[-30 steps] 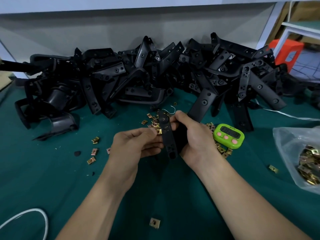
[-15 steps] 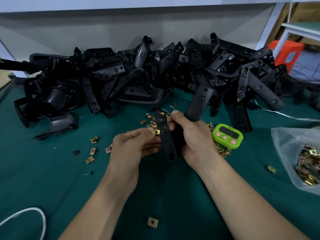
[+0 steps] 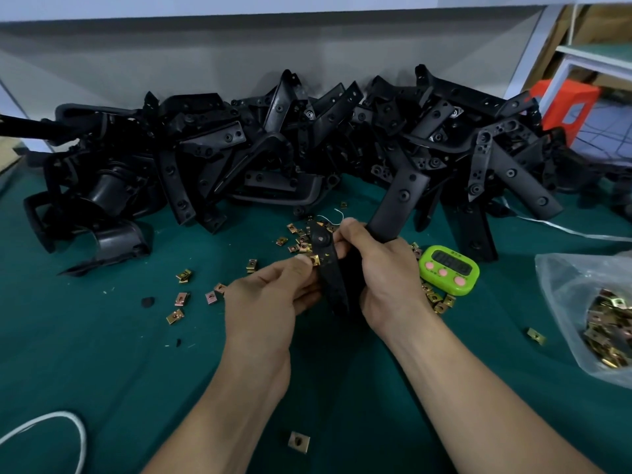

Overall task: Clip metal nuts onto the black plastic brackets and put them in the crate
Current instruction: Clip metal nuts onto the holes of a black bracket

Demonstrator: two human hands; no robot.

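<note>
A black plastic bracket (image 3: 398, 203) is held upright over the green table, its upper arm rising toward the pile. My right hand (image 3: 383, 271) grips it around its middle. My left hand (image 3: 270, 299) pinches a brass metal nut (image 3: 315, 260) against the bracket's left edge, thumb on top. Loose metal nuts (image 3: 181, 299) lie scattered on the cloth left of my hands, and more lie behind the bracket. No crate is in view.
A big pile of black brackets (image 3: 273, 148) fills the back of the table. A green timer (image 3: 448, 270) sits right of my hand. A clear bag of nuts (image 3: 608, 326) lies far right. A white cable (image 3: 68, 432) curls at the lower left, a single nut (image 3: 299, 442) near the front.
Both hands and the bracket have lifted slightly toward the pile. The left thumb keeps the nut pressed at the bracket's edge; grips are unchanged.
</note>
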